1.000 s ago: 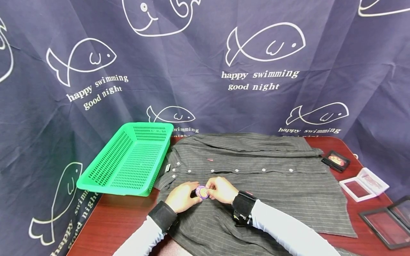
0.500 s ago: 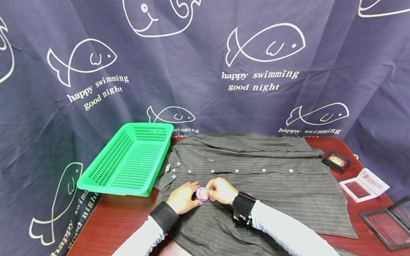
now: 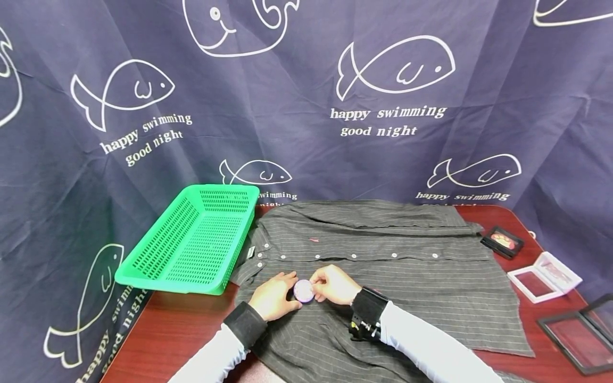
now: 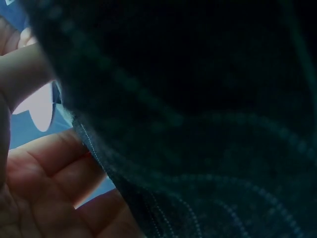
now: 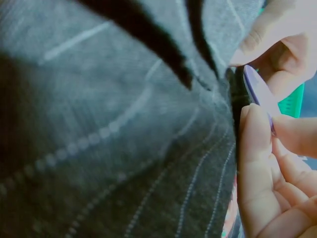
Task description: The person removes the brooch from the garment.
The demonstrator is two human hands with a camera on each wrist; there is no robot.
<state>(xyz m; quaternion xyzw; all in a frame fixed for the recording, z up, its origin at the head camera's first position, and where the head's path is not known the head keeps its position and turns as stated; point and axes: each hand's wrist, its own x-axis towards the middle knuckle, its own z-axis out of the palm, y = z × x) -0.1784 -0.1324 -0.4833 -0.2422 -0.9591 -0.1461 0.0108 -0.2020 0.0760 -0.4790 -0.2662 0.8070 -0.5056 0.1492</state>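
Right hand: your thumb and forefinger pinch the right edge of the round, purple-rimmed badge. Badge sits over the near half of the dark striped shirt, below the button row; in your right wrist view it is nearly edge-on, just beside the cloth. Left hand: at the badge's left side, thumb and forefinger spread, against the shirt. Shirt lies across the reddish surface; green basket to your left, beside the collar.
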